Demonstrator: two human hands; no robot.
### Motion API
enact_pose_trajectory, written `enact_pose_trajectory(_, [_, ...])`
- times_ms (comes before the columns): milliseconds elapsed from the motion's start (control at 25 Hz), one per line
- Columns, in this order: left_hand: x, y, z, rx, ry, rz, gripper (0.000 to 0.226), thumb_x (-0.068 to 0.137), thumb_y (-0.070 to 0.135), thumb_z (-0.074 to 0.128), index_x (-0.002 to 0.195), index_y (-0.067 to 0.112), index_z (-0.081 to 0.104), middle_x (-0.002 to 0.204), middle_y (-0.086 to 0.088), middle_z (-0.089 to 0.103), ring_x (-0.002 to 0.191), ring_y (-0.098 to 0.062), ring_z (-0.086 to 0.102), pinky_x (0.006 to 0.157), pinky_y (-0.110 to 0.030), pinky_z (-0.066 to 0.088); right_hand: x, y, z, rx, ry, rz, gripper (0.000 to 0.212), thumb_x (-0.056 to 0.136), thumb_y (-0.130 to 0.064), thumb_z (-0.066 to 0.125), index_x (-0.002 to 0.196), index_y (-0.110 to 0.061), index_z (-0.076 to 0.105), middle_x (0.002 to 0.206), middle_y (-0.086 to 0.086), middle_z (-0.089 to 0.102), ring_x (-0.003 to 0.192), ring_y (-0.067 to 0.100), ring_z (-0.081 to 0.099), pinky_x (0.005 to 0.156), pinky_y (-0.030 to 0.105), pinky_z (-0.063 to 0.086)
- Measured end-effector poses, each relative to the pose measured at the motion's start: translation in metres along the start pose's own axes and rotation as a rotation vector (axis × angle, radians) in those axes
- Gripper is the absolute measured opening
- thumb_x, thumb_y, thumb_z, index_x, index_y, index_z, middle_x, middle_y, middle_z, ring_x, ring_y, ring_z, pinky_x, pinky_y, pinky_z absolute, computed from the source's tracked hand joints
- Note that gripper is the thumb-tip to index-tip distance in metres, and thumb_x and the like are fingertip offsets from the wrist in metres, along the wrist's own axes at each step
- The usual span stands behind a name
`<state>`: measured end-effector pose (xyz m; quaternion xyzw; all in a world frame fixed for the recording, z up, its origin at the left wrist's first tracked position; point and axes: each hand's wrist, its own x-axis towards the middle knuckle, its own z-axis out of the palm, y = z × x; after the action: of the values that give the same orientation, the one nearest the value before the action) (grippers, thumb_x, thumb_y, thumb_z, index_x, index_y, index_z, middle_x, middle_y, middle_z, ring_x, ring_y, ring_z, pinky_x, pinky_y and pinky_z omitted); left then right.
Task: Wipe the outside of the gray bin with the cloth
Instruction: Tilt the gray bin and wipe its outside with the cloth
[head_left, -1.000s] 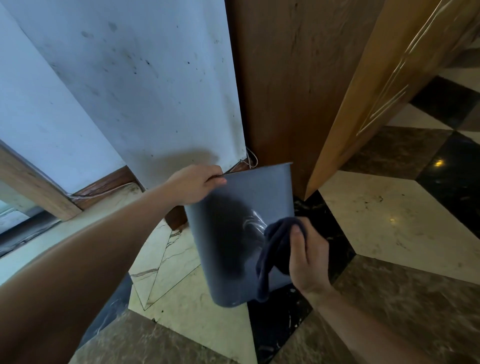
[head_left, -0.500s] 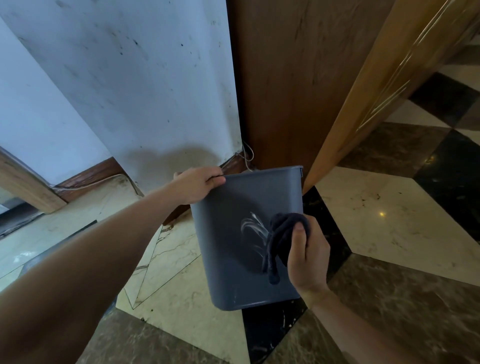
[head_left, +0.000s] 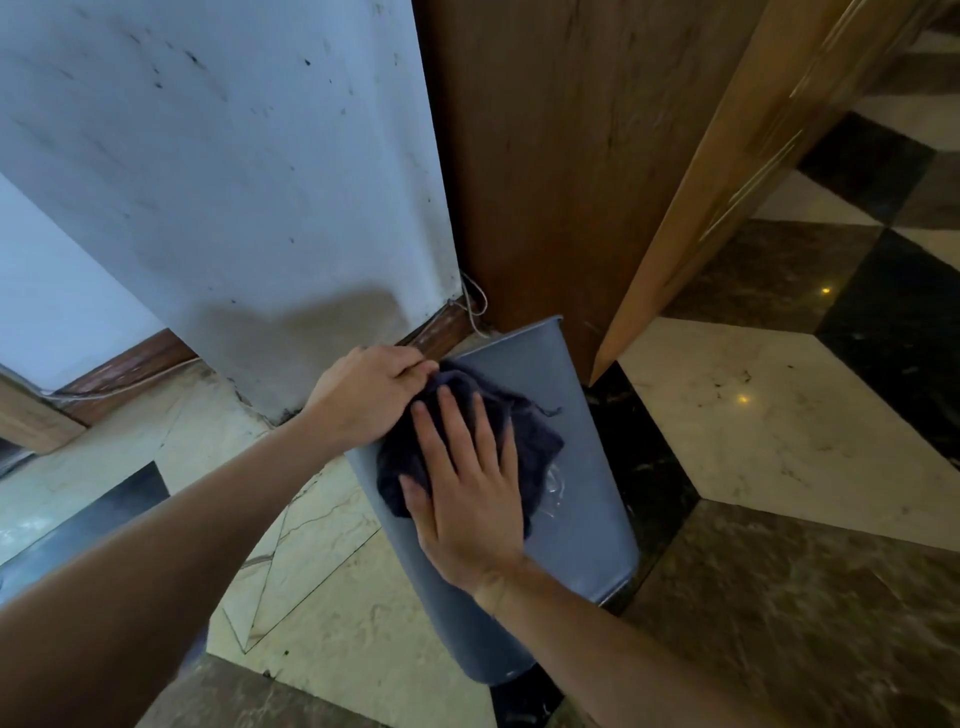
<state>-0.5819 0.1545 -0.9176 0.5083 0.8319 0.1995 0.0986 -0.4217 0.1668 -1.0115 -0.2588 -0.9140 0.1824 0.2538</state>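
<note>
Against the base of the white wall, beside the wooden panel, stands the bin, tilted toward us on the marble floor. We hold its near rim corner with the left hand, fingers clenched over the edge. The right hand lies flat on the cloth, fingers spread and pressing it against the bin's near face; nothing is gripped, the cloth is pinned by the palm.

Compared with half a second ago, the cloth is no longer bunched in a closed right hand at the bin's right side. It is now opened out and sits higher and further left on the face, touching the left hand at the rim. A wet streak shows just right of the cloth, where the cloth was before.

We judge that wiping is under way: part of the near face is covered, the upper left area is being worked now. The lower portion and the other sides appear untreated; they are hidden or dry-looking from here.
</note>
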Motion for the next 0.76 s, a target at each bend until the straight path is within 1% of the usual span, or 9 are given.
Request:
enact_pose_trajectory(80, [-0.001, -0.002, 0.000, -0.013, 0.036, -0.006, 0.031, 0.092, 0.042, 0.045, 0.070, 0.023, 0.057, 0.063, 0.008, 0.060, 0.068, -0.020, 0.058, 0.068, -0.040, 0.049, 0.008, 0.005, 0.004, 0.022, -0.009, -0.003, 0.061, 0.103, -0.049, 0.020, 0.159, -0.026, 0.015, 0.167, 0.004, 0.017, 0.153, 0.029, 0.007, 0.121, 0.057, 0.010])
enact_pose_trajectory(160, [-0.001, -0.005, 0.001, -0.033, 0.074, -0.049, 0.034, 0.093, 0.043, 0.048, 0.066, 0.022, 0.053, 0.056, 0.006, 0.054, 0.062, -0.019, 0.053, 0.061, -0.036, 0.046, 0.017, 0.016, 0.002, 0.054, 0.003, 0.056, 0.059, 0.103, -0.047, 0.023, 0.158, -0.028, 0.016, 0.167, 0.001, 0.018, 0.154, 0.024, 0.007, 0.123, 0.051, 0.008])
enact_pose_trajectory(240, [-0.003, -0.010, 0.001, -0.046, 0.108, -0.131, 0.040, 0.093, 0.042, 0.050, 0.062, 0.017, 0.047, 0.049, 0.004, 0.043, 0.056, -0.021, 0.045, 0.056, -0.034, 0.037, 0.017, 0.046, -0.001, 0.057, 0.005, 0.216, 0.057, 0.103, -0.042, 0.027, 0.158, -0.026, 0.020, 0.166, 0.000, 0.021, 0.153, 0.022, 0.011, 0.122, 0.049, 0.014])
enact_pose_trajectory(320, [-0.008, -0.017, 0.000, -0.070, 0.149, -0.241, 0.044, 0.093, 0.042, 0.052, 0.059, 0.016, 0.041, 0.048, 0.002, 0.036, 0.056, -0.026, 0.039, 0.055, -0.034, 0.032, -0.005, 0.082, -0.002, 0.049, -0.054, 0.381, 0.056, 0.104, -0.040, 0.030, 0.158, -0.027, 0.018, 0.167, -0.003, 0.017, 0.153, 0.019, 0.010, 0.120, 0.049, 0.019])
enact_pose_trajectory(400, [-0.011, -0.017, -0.001, -0.073, 0.165, -0.315, 0.046, 0.092, 0.044, 0.051, 0.057, 0.016, 0.040, 0.051, 0.000, 0.038, 0.058, -0.030, 0.040, 0.054, -0.034, 0.031, -0.042, 0.102, -0.001, 0.105, -0.066, 0.507, 0.056, 0.105, -0.041, 0.030, 0.158, -0.030, 0.015, 0.167, -0.006, 0.012, 0.153, 0.016, 0.006, 0.121, 0.049, 0.017])
enact_pose_trajectory(520, [-0.008, -0.003, -0.001, 0.031, 0.173, -0.314, 0.045, 0.092, 0.047, 0.047, 0.063, 0.013, 0.049, 0.057, -0.001, 0.050, 0.064, -0.032, 0.048, 0.055, -0.033, 0.035, -0.085, 0.096, -0.001, 0.276, -0.008, 0.641, 0.053, 0.103, -0.045, 0.025, 0.154, -0.036, 0.013, 0.166, -0.011, 0.007, 0.153, 0.013, -0.003, 0.123, 0.049, 0.010])
enact_pose_trajectory(600, [-0.005, 0.006, -0.002, 0.084, 0.165, -0.283, 0.042, 0.093, 0.047, 0.045, 0.070, 0.014, 0.055, 0.064, -0.002, 0.055, 0.070, -0.034, 0.051, 0.060, -0.035, 0.040, -0.095, 0.078, -0.004, 0.285, -0.021, 0.572, 0.054, 0.102, -0.049, 0.019, 0.154, -0.036, 0.015, 0.164, -0.015, 0.008, 0.153, 0.013, -0.004, 0.123, 0.052, 0.012])
enact_pose_trajectory(680, [-0.004, 0.009, -0.001, 0.098, 0.162, -0.256, 0.041, 0.094, 0.047, 0.043, 0.070, 0.016, 0.054, 0.066, -0.002, 0.057, 0.074, -0.036, 0.052, 0.064, -0.037, 0.043, -0.089, 0.051, -0.007, 0.279, -0.051, 0.385, 0.054, 0.103, -0.051, 0.016, 0.155, -0.036, 0.017, 0.165, -0.017, 0.011, 0.153, 0.012, 0.000, 0.121, 0.052, 0.017])
enact_pose_trajectory(760, [-0.005, 0.011, 0.000, 0.102, 0.162, -0.211, 0.041, 0.093, 0.049, 0.042, 0.067, 0.018, 0.051, 0.066, -0.001, 0.056, 0.074, -0.036, 0.053, 0.063, -0.037, 0.042, -0.076, 0.023, -0.006, 0.328, -0.082, 0.168, 0.054, 0.105, -0.050, 0.016, 0.157, -0.036, 0.018, 0.166, -0.019, 0.011, 0.153, 0.011, 0.001, 0.121, 0.046, 0.016])
